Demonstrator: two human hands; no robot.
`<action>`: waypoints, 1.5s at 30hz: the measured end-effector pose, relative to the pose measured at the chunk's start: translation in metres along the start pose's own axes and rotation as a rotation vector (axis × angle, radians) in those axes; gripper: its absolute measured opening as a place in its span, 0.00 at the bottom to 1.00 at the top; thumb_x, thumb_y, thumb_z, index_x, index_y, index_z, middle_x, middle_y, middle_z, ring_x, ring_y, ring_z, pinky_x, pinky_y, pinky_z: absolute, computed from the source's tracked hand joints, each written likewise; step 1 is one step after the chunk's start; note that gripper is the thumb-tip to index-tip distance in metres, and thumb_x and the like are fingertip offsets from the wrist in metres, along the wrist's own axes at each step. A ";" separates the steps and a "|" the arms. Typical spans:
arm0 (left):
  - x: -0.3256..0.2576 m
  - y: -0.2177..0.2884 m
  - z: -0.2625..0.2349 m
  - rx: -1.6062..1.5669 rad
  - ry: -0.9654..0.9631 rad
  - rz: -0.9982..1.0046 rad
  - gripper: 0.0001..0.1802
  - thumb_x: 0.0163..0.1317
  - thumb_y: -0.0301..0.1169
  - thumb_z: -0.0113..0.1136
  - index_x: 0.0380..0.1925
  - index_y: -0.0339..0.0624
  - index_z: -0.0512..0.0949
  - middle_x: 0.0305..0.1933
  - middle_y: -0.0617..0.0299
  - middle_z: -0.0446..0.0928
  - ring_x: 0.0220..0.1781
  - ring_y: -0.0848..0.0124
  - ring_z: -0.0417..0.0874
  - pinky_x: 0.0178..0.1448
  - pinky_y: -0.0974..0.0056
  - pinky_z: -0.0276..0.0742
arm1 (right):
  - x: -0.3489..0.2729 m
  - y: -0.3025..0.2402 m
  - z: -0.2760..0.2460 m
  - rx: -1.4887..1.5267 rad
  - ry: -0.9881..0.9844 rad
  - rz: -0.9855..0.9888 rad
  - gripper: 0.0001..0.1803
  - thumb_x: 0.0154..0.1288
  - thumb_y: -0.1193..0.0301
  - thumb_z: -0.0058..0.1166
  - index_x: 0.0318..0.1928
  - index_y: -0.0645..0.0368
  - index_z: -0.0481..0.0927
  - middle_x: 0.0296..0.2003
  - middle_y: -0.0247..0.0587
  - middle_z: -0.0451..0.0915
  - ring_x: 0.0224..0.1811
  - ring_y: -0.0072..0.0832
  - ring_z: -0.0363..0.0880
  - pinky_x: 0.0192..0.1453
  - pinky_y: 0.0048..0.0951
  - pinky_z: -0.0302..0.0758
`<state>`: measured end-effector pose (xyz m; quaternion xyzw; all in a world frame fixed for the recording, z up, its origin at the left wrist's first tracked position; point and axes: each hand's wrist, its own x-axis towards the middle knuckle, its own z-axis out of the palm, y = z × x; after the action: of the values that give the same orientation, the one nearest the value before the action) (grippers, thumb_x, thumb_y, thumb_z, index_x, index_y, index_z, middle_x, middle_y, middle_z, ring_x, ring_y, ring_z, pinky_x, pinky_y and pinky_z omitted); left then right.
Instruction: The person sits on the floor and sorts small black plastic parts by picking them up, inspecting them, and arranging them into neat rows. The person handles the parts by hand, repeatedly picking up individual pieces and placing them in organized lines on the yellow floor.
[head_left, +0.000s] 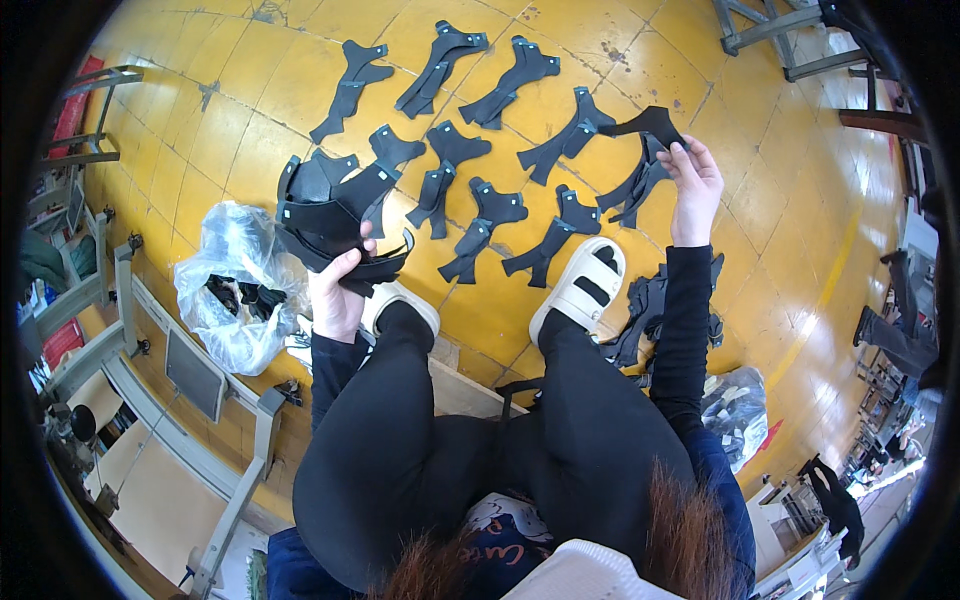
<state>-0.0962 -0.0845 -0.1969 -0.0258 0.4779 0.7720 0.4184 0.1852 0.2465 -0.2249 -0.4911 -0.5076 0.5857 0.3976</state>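
My left hand [338, 292] is closed round a loose stack of black cut pieces [330, 215], curved and strip-like, some with small pale marks. My right hand [694, 190], raised at the right, pinches a single black angled piece [650, 122] between thumb and fingertips. That piece hangs over a small pile of black pieces [632, 190] on the floor. Between my hands lie several groups of similar forked black pieces [485, 225], set out in rough rows, many with a pale mark at one end. Their material and exact kind cannot be told.
My feet in cream sandals [585, 290] stand just below the rows on the yellow tiled floor [760, 190]. A clear plastic bag [240, 285] of dark items lies left, another bag [735, 410] lower right. More black pieces [650, 310] lie beside my right foot. Metal frames [205, 440] stand left.
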 end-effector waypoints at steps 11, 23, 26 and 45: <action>0.001 0.006 -0.001 -0.104 0.035 0.012 0.27 0.58 0.25 0.55 0.58 0.34 0.65 0.54 0.48 0.74 0.46 0.66 0.78 0.52 0.63 0.76 | -0.048 0.032 0.077 -0.098 -0.476 0.113 0.10 0.64 0.76 0.54 0.46 0.62 0.78 0.34 0.35 0.81 0.34 0.19 0.80 0.42 0.21 0.73; 0.001 0.001 0.016 0.195 0.034 -0.007 0.21 0.62 0.24 0.53 0.55 0.31 0.66 0.47 0.48 0.77 0.40 0.58 0.84 0.40 0.62 0.82 | -0.064 0.148 0.198 -0.184 -0.822 0.341 0.10 0.65 0.78 0.49 0.46 0.65 0.75 0.37 0.36 0.80 0.38 0.21 0.81 0.42 0.22 0.75; 0.000 0.000 0.021 0.221 0.021 -0.043 0.20 0.61 0.22 0.54 0.53 0.32 0.67 0.44 0.50 0.77 0.40 0.58 0.84 0.40 0.62 0.82 | -0.049 0.163 0.197 -0.132 -0.723 0.354 0.15 0.64 0.78 0.48 0.51 0.64 0.74 0.42 0.40 0.80 0.44 0.24 0.80 0.49 0.23 0.73; 0.000 -0.013 0.011 0.377 0.056 -0.034 0.25 0.55 0.19 0.61 0.54 0.35 0.68 0.49 0.55 0.76 0.45 0.67 0.81 0.46 0.65 0.80 | -0.107 0.000 0.184 -0.213 -0.944 0.061 0.11 0.60 0.70 0.60 0.37 0.66 0.79 0.28 0.31 0.79 0.29 0.14 0.72 0.34 0.19 0.70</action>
<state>-0.0832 -0.0738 -0.2003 0.0233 0.6250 0.6605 0.4155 0.0266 0.1063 -0.2058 -0.2243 -0.6751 0.7007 0.0540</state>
